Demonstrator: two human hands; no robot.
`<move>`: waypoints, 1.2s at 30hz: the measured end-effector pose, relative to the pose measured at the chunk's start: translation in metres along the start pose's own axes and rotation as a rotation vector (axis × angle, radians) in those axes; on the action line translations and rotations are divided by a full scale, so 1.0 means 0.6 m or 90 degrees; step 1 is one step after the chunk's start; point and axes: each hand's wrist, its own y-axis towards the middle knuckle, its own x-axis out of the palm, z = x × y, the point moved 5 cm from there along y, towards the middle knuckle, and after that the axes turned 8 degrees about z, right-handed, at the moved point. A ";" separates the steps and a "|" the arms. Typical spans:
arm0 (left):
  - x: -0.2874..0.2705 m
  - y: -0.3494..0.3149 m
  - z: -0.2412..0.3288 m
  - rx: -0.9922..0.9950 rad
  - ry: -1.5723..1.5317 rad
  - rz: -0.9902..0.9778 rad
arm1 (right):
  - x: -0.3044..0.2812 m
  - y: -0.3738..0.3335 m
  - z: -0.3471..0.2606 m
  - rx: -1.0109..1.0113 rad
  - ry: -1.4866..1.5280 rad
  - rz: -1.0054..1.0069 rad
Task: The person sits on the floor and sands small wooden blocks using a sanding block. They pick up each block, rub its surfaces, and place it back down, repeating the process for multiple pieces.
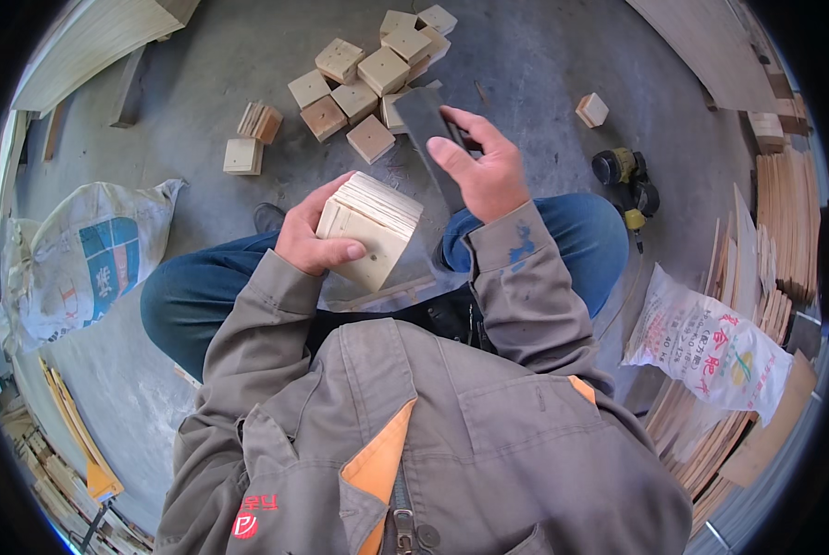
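Note:
My left hand (314, 231) is closed round a square plywood block (370, 239) in front of my lap. The block shows layered edges on top and a small dark dot on its pale face. To its upper right, my right hand (485, 166) grips a long, flat black board (426, 139) that looks like a hand sanding block. The fingers wrap over its right side, where a grip partly shows. The board is tilted and apart from the block in my left hand. Beyond both hands lies a loose heap of similar plywood blocks (383, 70) on the floor.
Two blocks (243, 156) lie left of the heap, and a single block (592, 110) lies right. A black and yellow power tool (629, 176) with a cord sits beside my right knee. Sacks stand left (100, 259) and right (706, 347). Wood strips (786, 217) line the right side.

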 end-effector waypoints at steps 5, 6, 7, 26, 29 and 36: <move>-0.012 0.007 0.005 0.013 -0.045 0.020 | -0.016 -0.019 0.006 0.056 -0.009 -0.033; -0.015 0.008 0.006 0.013 -0.040 0.030 | -0.008 -0.027 0.009 0.060 -0.011 -0.047; -0.017 0.008 0.005 0.012 -0.035 0.041 | -0.001 -0.034 0.013 0.063 -0.011 -0.062; 0.007 0.012 0.000 -0.027 0.036 0.005 | 0.009 -0.014 0.009 0.154 0.150 -0.046; 0.004 0.015 -0.001 0.001 0.035 0.037 | 0.010 -0.023 0.010 0.158 0.130 -0.085; 0.005 0.008 0.002 0.063 0.373 0.119 | 0.064 -0.061 -0.008 -0.021 -0.042 -0.205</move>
